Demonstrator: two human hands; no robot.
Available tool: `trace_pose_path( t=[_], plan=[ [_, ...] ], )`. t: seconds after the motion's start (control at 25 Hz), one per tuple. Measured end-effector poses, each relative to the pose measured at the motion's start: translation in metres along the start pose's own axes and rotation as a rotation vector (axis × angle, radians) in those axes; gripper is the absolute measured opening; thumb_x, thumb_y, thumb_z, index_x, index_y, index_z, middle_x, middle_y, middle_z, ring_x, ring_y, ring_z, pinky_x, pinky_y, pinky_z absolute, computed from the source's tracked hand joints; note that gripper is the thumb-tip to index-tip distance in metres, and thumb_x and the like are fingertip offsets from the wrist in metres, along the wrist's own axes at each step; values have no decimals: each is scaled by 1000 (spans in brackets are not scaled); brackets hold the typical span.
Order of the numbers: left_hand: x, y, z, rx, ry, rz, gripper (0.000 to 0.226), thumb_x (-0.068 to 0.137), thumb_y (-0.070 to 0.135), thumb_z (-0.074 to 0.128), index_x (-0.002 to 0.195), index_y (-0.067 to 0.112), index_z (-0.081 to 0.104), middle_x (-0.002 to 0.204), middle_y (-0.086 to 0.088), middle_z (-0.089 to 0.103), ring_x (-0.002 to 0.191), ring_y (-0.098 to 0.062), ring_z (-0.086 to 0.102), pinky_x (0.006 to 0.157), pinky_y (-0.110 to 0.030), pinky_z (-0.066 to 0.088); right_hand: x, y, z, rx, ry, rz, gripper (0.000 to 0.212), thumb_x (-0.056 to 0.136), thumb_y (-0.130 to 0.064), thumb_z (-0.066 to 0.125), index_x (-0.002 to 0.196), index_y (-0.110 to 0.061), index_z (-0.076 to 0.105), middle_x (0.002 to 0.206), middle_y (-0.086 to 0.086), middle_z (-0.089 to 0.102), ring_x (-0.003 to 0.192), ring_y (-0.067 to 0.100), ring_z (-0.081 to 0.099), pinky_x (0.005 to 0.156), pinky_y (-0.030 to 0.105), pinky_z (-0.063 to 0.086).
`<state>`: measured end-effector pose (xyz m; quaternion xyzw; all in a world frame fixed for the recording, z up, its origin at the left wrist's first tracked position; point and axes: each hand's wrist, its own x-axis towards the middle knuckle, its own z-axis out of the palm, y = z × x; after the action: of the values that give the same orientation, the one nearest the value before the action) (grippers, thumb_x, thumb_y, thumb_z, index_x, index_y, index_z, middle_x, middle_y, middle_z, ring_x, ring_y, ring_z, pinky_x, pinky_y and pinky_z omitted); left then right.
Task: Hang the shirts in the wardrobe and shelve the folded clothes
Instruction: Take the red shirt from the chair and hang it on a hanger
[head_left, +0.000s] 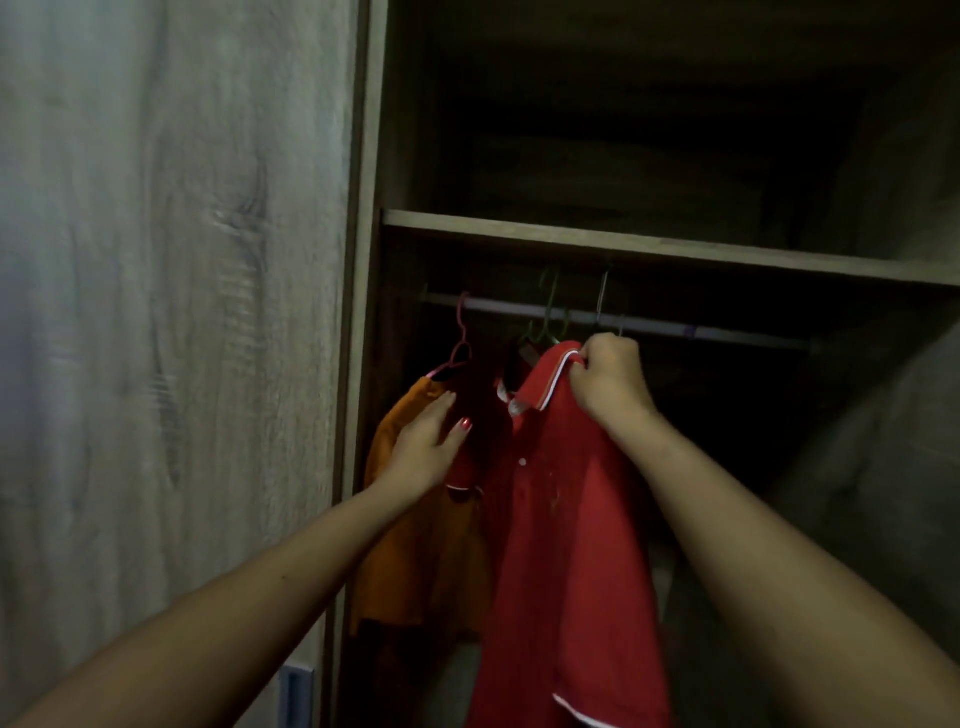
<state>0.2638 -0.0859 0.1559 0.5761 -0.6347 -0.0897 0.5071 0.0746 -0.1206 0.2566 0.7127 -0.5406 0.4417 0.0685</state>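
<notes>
A red polo shirt (566, 519) with a white-trimmed collar hangs from a green hanger (550, 317) on the wardrobe rail (727, 332). My right hand (608, 379) pinches the shirt's collar at the right shoulder. To its left, my left hand (431, 447) rests with spread fingers on the red shirt's left sleeve. Behind that hand an orange shirt (415, 561) hangs on a pink hanger (460, 343) from the same rail.
A bare wooden shelf (649, 244) runs above the rail. The closed wardrobe door (171, 312) fills the left side. A thin wire hanger hook (601, 296) sits on the rail right of the green one. The right of the rail is dark.
</notes>
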Motion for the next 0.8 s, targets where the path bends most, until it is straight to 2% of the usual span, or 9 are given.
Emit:
trace_pose_path(
  t=[0.16,0.24,0.32,0.36,0.44,0.52,0.56,0.68,0.8],
  plan=[
    [6,14,-23,-119,28,-46,46,98,23,47,143,15,39,143,4,44,131,-6,38,97,-10,25,9,-21,36,19,-12,58,25,86,8,41,99,11,62,104,30,64,101,44,61,82,42,49],
    [3,14,-32,-112,22,-71,45,98,26,46,142,17,40,138,4,48,124,-5,42,94,-11,30,4,-24,55,22,-75,84,26,87,7,42,103,9,62,107,28,65,103,42,62,83,41,51],
    [1,9,-37,-121,17,-121,48,97,30,46,143,17,39,142,-4,48,129,-16,46,109,-27,35,-5,-22,71,8,-164,81,25,86,4,51,108,8,61,112,28,63,105,39,62,84,39,50],
    [0,3,-39,-122,5,-141,49,97,31,46,143,18,39,142,-7,48,129,-21,48,110,-37,38,-9,-19,77,5,-198,77,27,84,2,56,110,8,59,115,28,61,107,40,60,86,39,49],
    [-4,-6,-40,-117,-21,-168,49,97,33,47,143,21,38,140,-9,51,127,-24,50,108,-44,41,-14,-11,85,22,-231,60,32,82,0,60,111,11,58,117,28,57,109,42,57,90,40,46],
    [-10,-10,-37,-127,-42,-208,49,97,35,46,143,24,38,137,-8,53,123,-22,53,103,-40,45,-20,-1,89,45,-212,7,25,83,-1,57,106,10,59,113,27,57,106,42,57,88,39,45],
    [-14,-9,-36,-142,-51,-217,48,97,34,45,143,24,37,136,-6,53,118,-17,55,98,-34,47,-26,3,89,59,-173,-35,22,84,-2,56,103,8,60,111,25,57,104,40,57,86,38,46],
    [-26,-6,-31,-154,-52,-215,45,98,29,43,143,23,38,137,-3,51,104,-1,50,85,-19,42,-48,15,89,157,-50,-229,21,85,-8,57,104,-1,62,107,14,57,101,28,55,85,34,47],
    [-40,-5,-29,-112,0,-172,42,99,25,43,141,21,42,141,-3,49,120,-3,46,95,-20,40,-70,11,83,376,-14,-326,17,88,-11,56,104,-8,61,105,5,57,98,17,55,83,22,44]
  ],
)
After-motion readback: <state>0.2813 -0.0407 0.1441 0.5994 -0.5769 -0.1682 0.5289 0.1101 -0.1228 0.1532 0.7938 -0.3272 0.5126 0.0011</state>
